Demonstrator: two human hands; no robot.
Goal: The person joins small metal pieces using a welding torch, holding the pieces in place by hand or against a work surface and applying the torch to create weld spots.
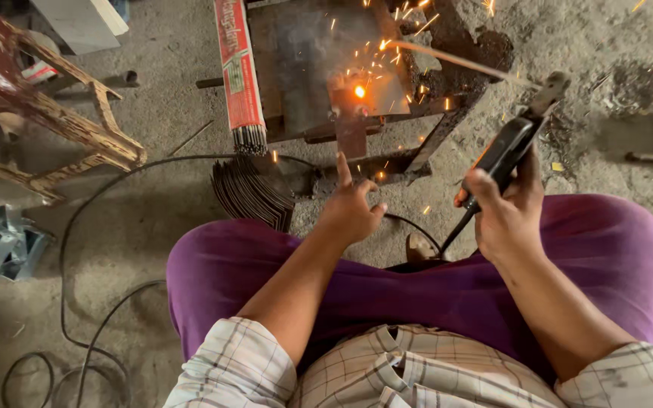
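**Welding station, floor level**

Red electrode packet point(239, 72): open at its lower end, bare rods protruding. Left hand point(351, 210): empty, fingers loosely spread, forefinger raised, hovering near the metal workpiece point(319, 68). Right hand point(504, 215): clenched round the black electrode holder point(512, 147), whose rod point(455, 62) reached the sparking workpiece.

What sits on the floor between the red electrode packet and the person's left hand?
In the head view, a fanned stack of thin dark metal strips lies on the concrete between the red electrode packet and the left hand, crossed by a black cable.
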